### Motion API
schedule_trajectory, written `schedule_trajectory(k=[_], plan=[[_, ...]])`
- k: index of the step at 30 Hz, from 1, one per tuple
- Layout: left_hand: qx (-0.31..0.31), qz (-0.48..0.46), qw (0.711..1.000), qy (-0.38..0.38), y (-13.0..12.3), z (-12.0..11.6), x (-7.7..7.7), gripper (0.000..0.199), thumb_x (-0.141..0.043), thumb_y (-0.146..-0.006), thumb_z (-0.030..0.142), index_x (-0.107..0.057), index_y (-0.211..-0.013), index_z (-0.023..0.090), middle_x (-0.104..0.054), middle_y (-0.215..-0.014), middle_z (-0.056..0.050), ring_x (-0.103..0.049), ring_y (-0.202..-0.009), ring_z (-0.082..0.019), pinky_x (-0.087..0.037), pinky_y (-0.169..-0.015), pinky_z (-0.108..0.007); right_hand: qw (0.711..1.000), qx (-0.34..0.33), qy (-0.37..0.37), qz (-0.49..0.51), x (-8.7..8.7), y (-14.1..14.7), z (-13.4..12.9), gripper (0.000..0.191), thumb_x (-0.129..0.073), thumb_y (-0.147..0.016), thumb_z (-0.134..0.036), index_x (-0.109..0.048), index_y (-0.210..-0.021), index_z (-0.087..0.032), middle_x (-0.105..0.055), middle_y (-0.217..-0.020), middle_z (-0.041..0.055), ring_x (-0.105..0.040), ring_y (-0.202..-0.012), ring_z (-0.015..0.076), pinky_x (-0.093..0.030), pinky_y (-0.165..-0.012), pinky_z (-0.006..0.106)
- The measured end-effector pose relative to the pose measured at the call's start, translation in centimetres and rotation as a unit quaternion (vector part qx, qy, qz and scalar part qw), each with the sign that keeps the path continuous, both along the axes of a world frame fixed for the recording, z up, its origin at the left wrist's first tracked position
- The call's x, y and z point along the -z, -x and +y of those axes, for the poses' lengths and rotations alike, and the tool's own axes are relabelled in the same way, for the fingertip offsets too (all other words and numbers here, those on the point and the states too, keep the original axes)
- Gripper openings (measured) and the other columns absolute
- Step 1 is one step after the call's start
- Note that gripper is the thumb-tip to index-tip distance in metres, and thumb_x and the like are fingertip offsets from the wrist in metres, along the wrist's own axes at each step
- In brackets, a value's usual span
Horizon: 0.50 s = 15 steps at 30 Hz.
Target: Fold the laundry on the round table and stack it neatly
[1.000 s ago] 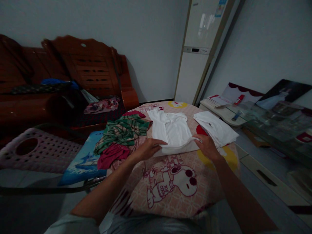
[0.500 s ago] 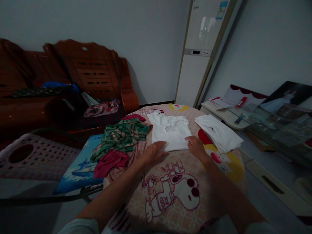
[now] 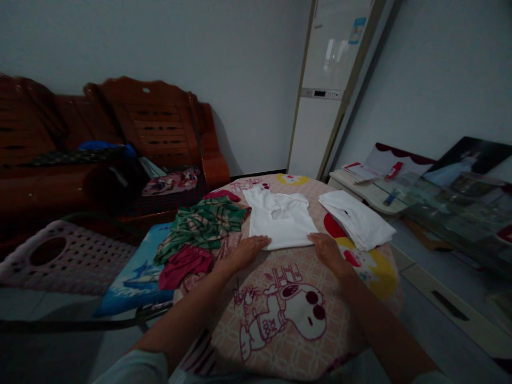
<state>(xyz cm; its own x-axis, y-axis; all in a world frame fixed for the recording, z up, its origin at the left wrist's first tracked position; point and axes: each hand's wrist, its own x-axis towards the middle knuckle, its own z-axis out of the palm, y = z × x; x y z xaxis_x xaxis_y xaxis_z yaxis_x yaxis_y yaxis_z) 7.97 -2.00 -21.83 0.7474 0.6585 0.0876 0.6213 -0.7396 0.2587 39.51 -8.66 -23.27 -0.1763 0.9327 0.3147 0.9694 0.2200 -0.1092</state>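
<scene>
A white collared shirt lies folded on the table, its collar at the far side and a straight fold near me. My left hand rests at the near left corner of the shirt, fingers stretched along the fold. At the near right corner, my right hand has its fingers closed on the shirt's edge; the thumb is partly hidden. Another folded white garment lies to the right of my right hand. A green plaid garment and a dark pink garment are heaped to the left.
A patterned pink cloth covers the round table. Beside it on the left stand a blue cushion and a woven chair. A wooden sofa is behind. Glass shelving stands at the right.
Both hands have shifted slightly, the right one outward to the shirt's corner. The shirt's near edge looks straighter and a little wider. The view has tilted slightly upward.
</scene>
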Motion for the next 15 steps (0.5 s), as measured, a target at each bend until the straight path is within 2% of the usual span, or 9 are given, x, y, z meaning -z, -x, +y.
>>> schedule_trajectory(k=[3, 5, 8, 10, 12, 15], plan=[[0.016, 0.007, 0.999, 0.034, 1.0, -1.4, -1.1, 0.077, -0.038, -0.072, -0.009, -0.052, -0.14, 0.026, -0.057, -0.139, -0.004, -0.055, -0.127, -0.019, -0.043, -0.108, -0.036, 0.999, -0.035, 0.009, -0.012, -1.0, -0.9, -2.1, 0.041, -0.042, -0.082, -0.007, -0.073, -0.108, -0.016, -0.073, -0.109, 0.0125, -0.066, -0.102, 0.0243, -0.048, -0.095, 0.04], [0.035, 0.015, 0.997, 0.062, 1.5, -3.2, -1.4, 0.077, -0.039, -0.073, -0.007, -0.053, -0.138, 0.03, -0.059, -0.137, -0.002, -0.057, -0.125, -0.02, -0.042, -0.107, -0.035, 0.998, -0.051, 0.024, -0.036, -1.1, -1.3, -4.1, 0.038, -0.043, -0.081, -0.007, -0.074, -0.101, -0.017, -0.074, -0.102, 0.012, -0.066, -0.095, 0.0244, -0.048, -0.089, 0.039], [0.057, 0.05, 0.993, 0.095, 1.6, -5.9, -2.0, 0.062, -0.046, -0.078, -0.001, -0.06, -0.131, 0.028, -0.063, -0.132, -0.005, -0.062, -0.118, -0.024, -0.046, -0.102, -0.036, 0.994, -0.057, 0.061, -0.075, -1.1, -1.4, -6.6, 0.034, -0.044, -0.08, -0.005, -0.074, -0.092, -0.017, -0.073, -0.091, 0.0119, -0.065, -0.087, 0.0239, -0.047, -0.081, 0.036], [0.068, 0.069, 0.989, 0.109, 1.7, -6.8, -3.0, 0.05, -0.052, -0.081, 0.006, -0.066, -0.125, 0.026, -0.068, -0.124, -0.006, -0.066, -0.111, -0.025, -0.047, -0.098, -0.035, 0.991, -0.05, 0.09, -0.088, -1.4, -1.3, -7.5, 0.032, -0.045, -0.079, -0.004, -0.073, -0.088, -0.016, -0.072, -0.085, 0.0121, -0.065, -0.083, 0.0231, -0.046, -0.078, 0.034], [0.094, 0.073, 0.985, 0.126, 1.7, -6.5, -4.7, 0.042, -0.06, -0.083, 0.016, -0.067, -0.123, 0.027, -0.072, -0.115, -0.006, -0.068, -0.104, -0.024, -0.049, -0.095, -0.032, 0.99, -0.042, 0.105, -0.087, -2.1, -1.0, -7.4, 0.031, -0.045, -0.08, -0.004, -0.074, -0.088, -0.015, -0.072, -0.085, 0.0124, -0.065, -0.082, 0.0227, -0.046, -0.077, 0.033], [0.144, 0.047, 0.977, 0.149, 0.5, -4.5, -7.1, 0.051, -0.068, -0.083, 0.032, -0.059, -0.133, 0.026, -0.072, -0.115, -0.006, -0.068, -0.104, -0.023, -0.049, -0.093, -0.03, 0.995, -0.012, 0.088, -0.049, -3.5, -0.3, -6.0, 0.032, -0.047, -0.084, -0.009, -0.074, -0.097, -0.017, -0.074, -0.092, 0.0115, -0.066, -0.085, 0.0221, -0.046, -0.079, 0.031]])
